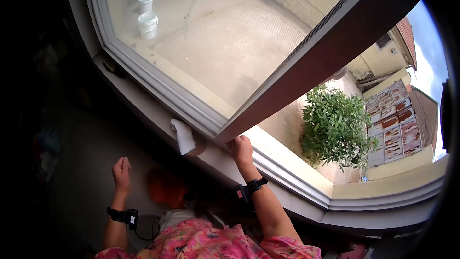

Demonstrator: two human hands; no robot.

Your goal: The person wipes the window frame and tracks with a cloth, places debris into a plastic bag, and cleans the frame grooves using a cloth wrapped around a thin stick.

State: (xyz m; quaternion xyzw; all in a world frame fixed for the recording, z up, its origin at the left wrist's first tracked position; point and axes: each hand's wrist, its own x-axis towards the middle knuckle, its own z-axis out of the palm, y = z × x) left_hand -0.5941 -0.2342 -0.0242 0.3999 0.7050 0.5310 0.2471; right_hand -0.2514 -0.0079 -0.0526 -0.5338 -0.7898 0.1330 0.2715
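Note:
My right hand [242, 150] is at the lower corner of the window sash [306, 67], its fingers closed against the frame; whether they hold anything there is hidden. Left of it, a white roll [183, 136] lies on the sill [213, 158]. My left hand [121, 172] is raised below the sill, away from the window, with its fingers pressed together; anything between them is too small to make out. Both wrists wear black straps with small devices.
Through the glass, white buckets [148, 25] stand in a yard. Beyond the open part are a green bush [335, 127] and a rusty metal gate [393, 122]. A dark object [114, 69] lies on the sill at the left. Something orange [167, 189] is below the sill.

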